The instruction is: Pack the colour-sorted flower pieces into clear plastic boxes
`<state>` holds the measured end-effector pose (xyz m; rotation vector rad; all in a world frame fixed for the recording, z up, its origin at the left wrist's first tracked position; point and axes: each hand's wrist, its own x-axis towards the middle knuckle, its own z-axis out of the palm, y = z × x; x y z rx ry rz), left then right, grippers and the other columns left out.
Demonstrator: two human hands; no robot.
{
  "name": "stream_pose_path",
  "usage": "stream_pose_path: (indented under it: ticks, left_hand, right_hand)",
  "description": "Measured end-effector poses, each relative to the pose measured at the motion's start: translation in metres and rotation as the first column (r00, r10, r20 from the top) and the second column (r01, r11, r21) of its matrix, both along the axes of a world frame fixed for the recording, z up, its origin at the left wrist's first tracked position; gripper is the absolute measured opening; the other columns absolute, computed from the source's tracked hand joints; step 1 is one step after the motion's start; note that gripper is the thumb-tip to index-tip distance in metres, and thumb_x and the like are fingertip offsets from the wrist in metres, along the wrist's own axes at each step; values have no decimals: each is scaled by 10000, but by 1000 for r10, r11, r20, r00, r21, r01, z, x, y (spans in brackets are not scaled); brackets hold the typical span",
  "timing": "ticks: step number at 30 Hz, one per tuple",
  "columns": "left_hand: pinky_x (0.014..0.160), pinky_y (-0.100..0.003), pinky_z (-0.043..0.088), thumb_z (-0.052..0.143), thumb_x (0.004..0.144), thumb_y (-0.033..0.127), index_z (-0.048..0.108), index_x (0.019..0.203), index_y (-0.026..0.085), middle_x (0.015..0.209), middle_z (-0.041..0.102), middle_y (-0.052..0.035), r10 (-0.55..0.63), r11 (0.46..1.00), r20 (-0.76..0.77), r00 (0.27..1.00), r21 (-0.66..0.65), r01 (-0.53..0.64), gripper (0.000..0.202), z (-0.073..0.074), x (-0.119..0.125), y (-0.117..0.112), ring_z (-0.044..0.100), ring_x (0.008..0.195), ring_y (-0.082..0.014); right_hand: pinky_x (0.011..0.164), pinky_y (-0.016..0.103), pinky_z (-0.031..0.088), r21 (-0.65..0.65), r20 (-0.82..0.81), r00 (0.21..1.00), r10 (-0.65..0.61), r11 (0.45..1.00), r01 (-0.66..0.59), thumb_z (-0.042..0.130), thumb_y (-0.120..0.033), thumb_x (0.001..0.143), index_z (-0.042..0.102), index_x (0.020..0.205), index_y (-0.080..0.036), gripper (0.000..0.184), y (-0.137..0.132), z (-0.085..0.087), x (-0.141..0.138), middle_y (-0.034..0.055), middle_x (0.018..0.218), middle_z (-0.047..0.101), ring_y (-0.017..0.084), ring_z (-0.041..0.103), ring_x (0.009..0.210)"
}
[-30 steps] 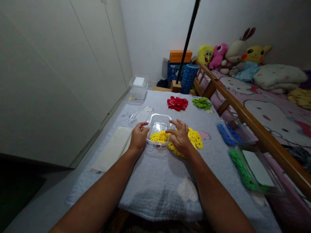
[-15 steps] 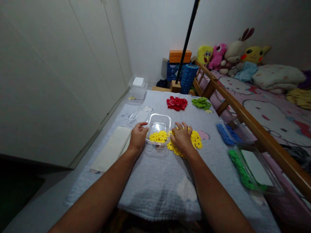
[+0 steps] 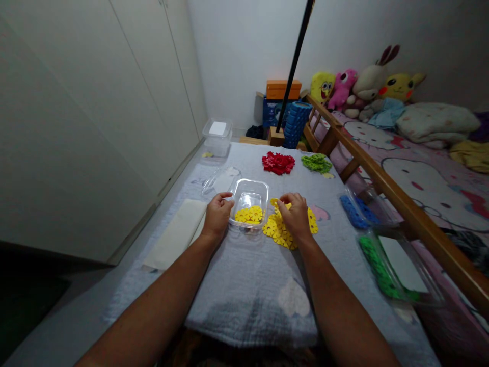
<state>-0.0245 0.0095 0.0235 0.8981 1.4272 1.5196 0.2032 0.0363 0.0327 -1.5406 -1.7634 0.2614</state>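
Observation:
A clear plastic container [image 3: 250,189] sits in the middle of the grey cloth with several yellow flower-shaped pieces [image 3: 249,214] inside. My left hand [image 3: 217,215] grips its left rim, thumb on the edge. Just right of the container lies a loose pile of yellow pieces [image 3: 275,230]. My right hand [image 3: 294,215] rests on that pile with fingers curled and pinched on yellow pieces at its top.
Red pieces [image 3: 278,162] and light green pieces [image 3: 317,162] lie in piles farther back. Clear trays of blue pieces [image 3: 355,211] and green pieces [image 3: 380,270] stand at the right by a wooden bed rail [image 3: 385,183]. Lids [image 3: 218,180], a white pad [image 3: 176,235] and a clear box [image 3: 218,134] sit on the left.
My right hand has drawn back from the container's rim onto the yellow pile and closed its fingers on pieces there. My left hand stays on the container.

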Motion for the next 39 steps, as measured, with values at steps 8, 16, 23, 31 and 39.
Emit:
stream_pose_path:
  ticks: [8, 16, 23, 31, 39]
  left_hand:
    - [519, -227, 262, 699, 704, 334, 661, 1047, 153, 556, 378, 104, -14, 1000, -10, 1000, -6, 13, 389, -1, 0, -1, 330, 506, -93]
    - [522, -234, 259, 690, 714, 341, 660, 1057, 149, 563, 386, 102, -31, 1000, -35, 999, -2, 31, 394, -3, 1, 0, 330, 509, -96]
    - [527, -235, 251, 694, 700, 345, 662, 1041, 153, 569, 370, 104, -26, 1000, -30, 999, 0, 26, 392, -3, 2, 0, 323, 516, -96]
    - [537, -241, 258, 683, 699, 347, 660, 1046, 147, 565, 364, 105, -32, 999, -31, 999, -6, 32, 401, 0, 2, -1, 318, 526, -99]
    - [539, -241, 256, 689, 684, 366, 657, 1059, 143, 570, 377, 105, -28, 1000, -20, 999, -13, 28, 437, -1, 2, 0, 324, 522, -99]
  right_hand:
    - [957, 389, 360, 203, -25, 973, 229, 954, -219, 630, -206, 930, 701, 858, -242, 107, -17, 15, -18, 9, 860, 702, 216, 576, 932]
    - [1039, 450, 322, 105, 167, 962, 215, 967, -234, 676, -203, 920, 777, 883, -279, 132, -17, 9, -28, 48, 1044, 680, 255, 520, 1080]
    - [1116, 505, 283, 86, 175, 942, 286, 949, -304, 695, -209, 891, 801, 878, -296, 137, -16, 0, -28, 50, 1251, 674, 291, 473, 1269]
    - [1111, 457, 359, 93, 117, 987, 113, 988, -124, 566, -237, 949, 789, 1010, -258, 232, -3, 1, -2, 81, 1279, 673, 275, 506, 1258]
    - [1110, 586, 310, 15, 306, 940, -149, 988, 152, 576, -225, 885, 788, 1068, -231, 280, 13, -12, 25, 134, 1334, 664, 355, 472, 1267]
